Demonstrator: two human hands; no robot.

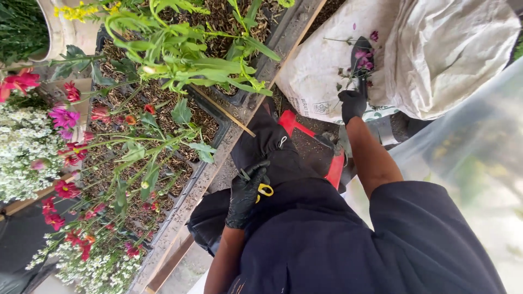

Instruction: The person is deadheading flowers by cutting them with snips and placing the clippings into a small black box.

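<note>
A: Left hand [246,191] status?

B: Black glove is worn. Fingers are closed around yellow-handled scissors [263,189], held low against the dark apron [305,228] at the lap. Blades are hidden by the glove, so whether they are apart cannot be told.

A: Right hand [352,103]?

B: Also gloved, extended forward. It is closed on a dark scoop-like holder [362,57] at the mouth of the white sack [436,49]. Pink flower heads [364,60] and cut stems are seen on it, just over the sack opening.

A: Surroundings?

B: Black plant trays [215,117] with green stems and red blooms are set to the left. White flowers [24,147] are bunched at the far left. A red object [336,166] is seen between the arms.
</note>
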